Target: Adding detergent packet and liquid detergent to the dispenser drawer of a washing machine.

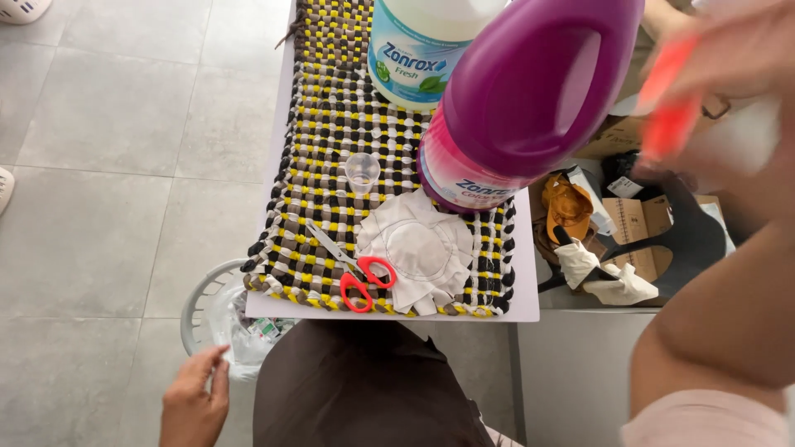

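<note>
Between hands (195,397), red-handled scissors (358,277)

Grey tiled floor (108,165), white table (517,310), daylight.

The left hand (195,397) is held low with its fingers loosely curled. The right hand (729,74) is raised close to the camera, blurred, the forearm bent.
</note>
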